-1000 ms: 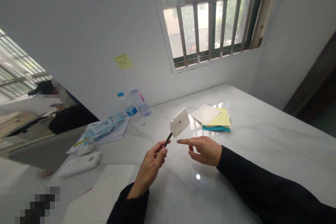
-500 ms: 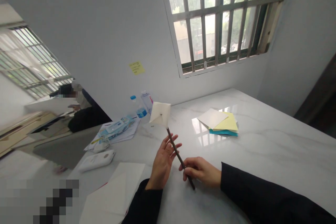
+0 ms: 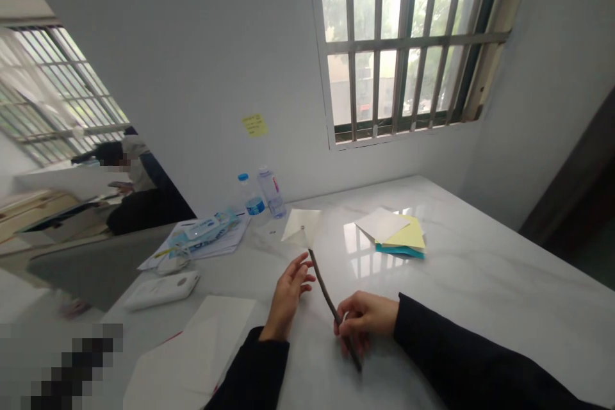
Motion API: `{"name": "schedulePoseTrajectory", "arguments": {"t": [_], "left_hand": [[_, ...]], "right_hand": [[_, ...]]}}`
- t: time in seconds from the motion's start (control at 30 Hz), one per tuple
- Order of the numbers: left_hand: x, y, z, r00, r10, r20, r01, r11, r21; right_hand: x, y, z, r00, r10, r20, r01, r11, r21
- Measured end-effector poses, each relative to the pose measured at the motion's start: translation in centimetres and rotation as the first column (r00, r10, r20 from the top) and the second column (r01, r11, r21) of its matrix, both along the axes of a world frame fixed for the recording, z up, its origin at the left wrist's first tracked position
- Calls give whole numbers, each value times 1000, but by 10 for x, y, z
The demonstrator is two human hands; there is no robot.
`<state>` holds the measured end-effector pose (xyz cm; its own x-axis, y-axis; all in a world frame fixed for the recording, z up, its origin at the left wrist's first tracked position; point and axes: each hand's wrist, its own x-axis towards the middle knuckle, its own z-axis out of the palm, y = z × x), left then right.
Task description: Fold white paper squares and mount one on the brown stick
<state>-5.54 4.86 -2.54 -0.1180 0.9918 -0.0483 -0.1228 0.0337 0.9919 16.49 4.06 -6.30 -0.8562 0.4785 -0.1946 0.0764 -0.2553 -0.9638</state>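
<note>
My right hand (image 3: pixel 364 320) is closed around the lower part of a dark thin stick (image 3: pixel 327 295). The stick slants up and to the left, and a white folded paper piece (image 3: pixel 302 228) is pinned at its top end. Just left of the stick, my left hand (image 3: pixel 288 289) is raised with its fingers spread apart and holds nothing; its fingertips are close to the stick's upper half. Both forearms wear black sleeves and hover over the white marble table (image 3: pixel 480 282).
A stack of white, yellow and blue paper sheets (image 3: pixel 391 233) lies at the centre right. Two water bottles (image 3: pixel 262 193), papers and packets (image 3: pixel 202 237) and a white case (image 3: pixel 161 290) are on the left. White sheets (image 3: pixel 192 359) lie near me. A mirror at left shows a seated person.
The stick passed from my left hand to my right hand. My left hand opened beside it. The paper piece now sits lower and the view has shifted.
</note>
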Motion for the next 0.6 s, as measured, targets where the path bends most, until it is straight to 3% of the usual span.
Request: {"name": "schedulePoseTrajectory", "arguments": {"t": [0.23,0.47,0.6], "left_hand": [[-10,3,-4,1000,18,10,-18,1000,0],[23,-14,-8,982,-189,17,189,982,-5],[29,-19,-8,974,-225,3,225,974,20]], "right_hand": [[6,15,-2,969,-245,-12,245,964,102],[6,13,-6,960,-279,-15,278,952,132],[5,7,-6,955,-296,17,284,930,232]]}}
